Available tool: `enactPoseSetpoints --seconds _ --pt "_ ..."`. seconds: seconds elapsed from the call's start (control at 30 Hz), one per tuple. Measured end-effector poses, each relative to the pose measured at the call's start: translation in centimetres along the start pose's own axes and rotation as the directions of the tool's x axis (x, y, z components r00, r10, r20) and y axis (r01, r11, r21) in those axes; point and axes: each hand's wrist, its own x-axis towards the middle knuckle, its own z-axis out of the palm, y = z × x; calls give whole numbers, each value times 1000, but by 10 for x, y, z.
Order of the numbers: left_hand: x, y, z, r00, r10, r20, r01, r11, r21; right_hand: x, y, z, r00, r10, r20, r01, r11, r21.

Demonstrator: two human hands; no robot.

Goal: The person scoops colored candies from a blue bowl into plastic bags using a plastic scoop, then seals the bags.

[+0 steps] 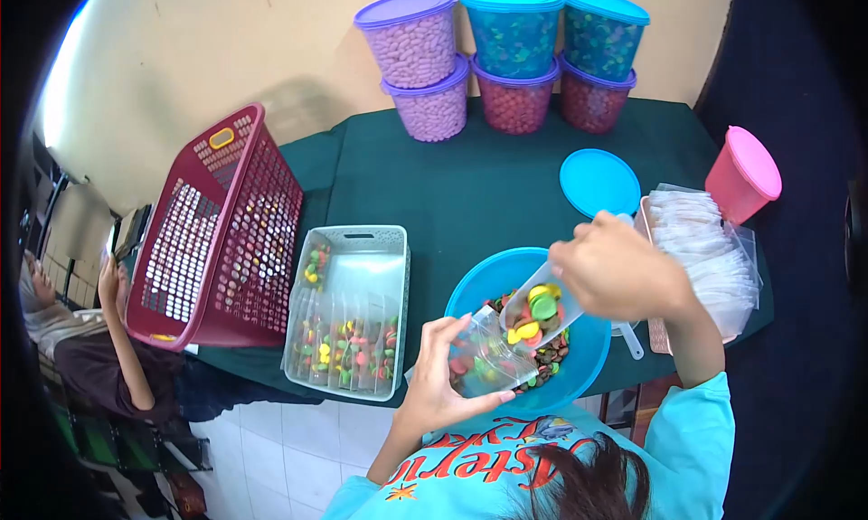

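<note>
My right hand (617, 265) grips the handle of a clear plastic scoop (573, 308) loaded with yellow, green, pink and brown candies (541, 308). The scoop tilts down toward the mouth of a clear plastic bag (489, 357). That bag is held by my left hand (436, 384), its thumb stretched along the lower edge and its fingers on the far side. Some colourful candies show inside the bag. Both hands are over a blue bowl (591, 375) that contains many more of the mixed candies (552, 357).
A pale tray (359, 240) with filled bags stands left, beside a maroon basket (258, 203). Empty bags (692, 240), a blue lid (599, 183) and a pink tub (740, 176) are right. Stacked tubs (514, 41) line the back. Another person (108, 366) sits far left.
</note>
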Motion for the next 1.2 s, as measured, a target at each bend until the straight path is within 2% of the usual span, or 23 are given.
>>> enactPoseSetpoints --seconds 0.07,0.13,0.17,0.23,0.33,0.37,0.4,0.47,0.6,0.67,0.8,0.87,0.9,0.97,1.0,1.07,1.1,1.17,1.2 --pt "2 2 -2 998 -44 52 45 999 -21 0 -13 4 1000 -24 -2 24 998 -58" --pt "5 2 -5 994 -25 110 26 1000 -14 0 -20 2 988 -29 151 21 998 51" --pt "6 -1 -4 991 -23 129 25 1000 -19 -2 -19 8 997 -12 81 11 1000 9" --pt "7 -9 -2 994 30 103 -29 1000 -8 -7 -22 13 997 40 73 -41 999 11" --pt "10 -9 -5 980 38 198 -33 999 -32 -17 -28 16 991 130 29 -129 991 -34" --pt "11 -12 -4 973 84 214 -87 996 4 -19 -30 17 986 167 -5 -167 983 -71" --pt "11 -12 -4 970 88 225 -90 996 -2 -21 -32 16 984 179 -3 -179 981 -69" --pt "12 -12 -5 962 47 269 -34 998 -53 -25 -37 11 970 207 128 -200 978 -61" --pt "14 -11 -5 945 62 320 -39 996 -79 -30 -41 12 961 270 54 -264 959 -99" --pt "17 -10 -6 934 145 326 -150 989 -10 -31 -36 14 964 231 134 -239 970 47" --pt "18 -13 -4 936 147 321 -159 987 12 -32 -31 22 957 263 126 -269 963 29" --pt "19 -15 -4 927 202 315 -226 973 42 -32 -26 24 966 225 126 -237 968 88" --pt "18 -14 -4 933 193 305 -217 975 47 -32 -23 25 969 212 130 -224 971 89" --pt "17 -12 -4 939 87 331 -81 996 -31 -28 -12 27 961 209 184 -253 930 265" --pt "16 -12 -4 946 78 315 -73 997 -27 -27 -6 29 964 190 187 -236 936 262" --pt "15 -13 -3 957 58 285 -43 997 -59 -24 6 32 965 118 235 -218 858 466" --pt "15 -13 -4 963 49 264 -35 998 -55 -22 11 33 966 96 238 -200 864 462" --pt "17 -15 -7 960 131 248 -96 984 -148 -18 19 34 959 68 275 -224 777 588" --pt "19 -20 -8 968 121 219 -91 986 -140 -17 24 34 960 41 277 -201 788 582"
